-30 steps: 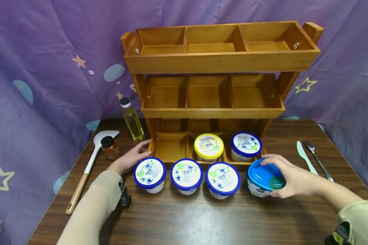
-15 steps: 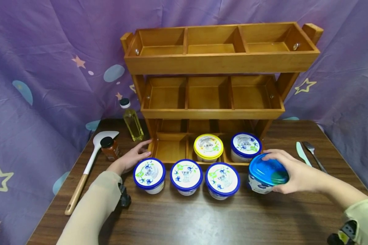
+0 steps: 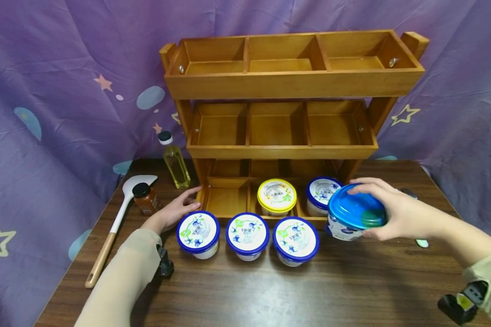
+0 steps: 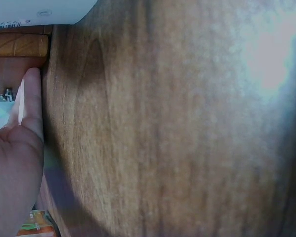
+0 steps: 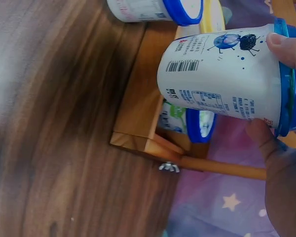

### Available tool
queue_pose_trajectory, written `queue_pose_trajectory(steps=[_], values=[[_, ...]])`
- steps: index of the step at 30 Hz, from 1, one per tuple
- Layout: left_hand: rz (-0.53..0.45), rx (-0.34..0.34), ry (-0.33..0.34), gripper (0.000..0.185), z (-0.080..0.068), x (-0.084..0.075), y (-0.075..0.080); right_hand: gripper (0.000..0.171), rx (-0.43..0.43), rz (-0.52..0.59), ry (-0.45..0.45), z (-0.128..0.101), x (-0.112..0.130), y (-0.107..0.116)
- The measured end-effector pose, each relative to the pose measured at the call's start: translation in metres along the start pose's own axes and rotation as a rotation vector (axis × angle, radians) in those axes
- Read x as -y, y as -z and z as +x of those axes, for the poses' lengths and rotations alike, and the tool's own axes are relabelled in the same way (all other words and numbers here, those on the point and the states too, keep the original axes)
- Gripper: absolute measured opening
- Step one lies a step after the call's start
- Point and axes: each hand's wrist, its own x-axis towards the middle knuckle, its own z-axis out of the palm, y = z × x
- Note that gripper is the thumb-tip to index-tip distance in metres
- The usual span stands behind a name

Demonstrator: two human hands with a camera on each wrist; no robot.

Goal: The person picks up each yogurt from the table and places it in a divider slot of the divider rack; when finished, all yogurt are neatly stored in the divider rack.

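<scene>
Makeshift studio: table (image 3: 245,297), starry curtain (image 3: 61,109)

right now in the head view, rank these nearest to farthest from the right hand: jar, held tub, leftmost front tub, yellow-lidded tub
1. Held tub: in the right hand.
2. Yellow-lidded tub: to the left, on the shelf's bottom tier.
3. Leftmost front tub: farther left.
4. Jar: farthest left.

Head view: forward and down over the bench (image 3: 237,295), facing the rack (image 3: 286,85). Wrist views: close-range — left, mostly bench surface; right, turned sideways, sharing the rack's lowest tier (image 5: 138,89) with the head view.
</scene>
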Motion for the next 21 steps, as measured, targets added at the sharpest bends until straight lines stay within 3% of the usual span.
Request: queue_pose_trajectory(steps=[10,21], values=[[0.016,0.003,0.022,0.066,0.000,0.003,0.002,0.080,0.005,0.019,0.026,0.022,0.011,0.012],[0.012,-0.007,0.016,0.065,0.001,0.002,0.001,0.082,-0.011,0.133,0.051,0.061,0.029,0.004]])
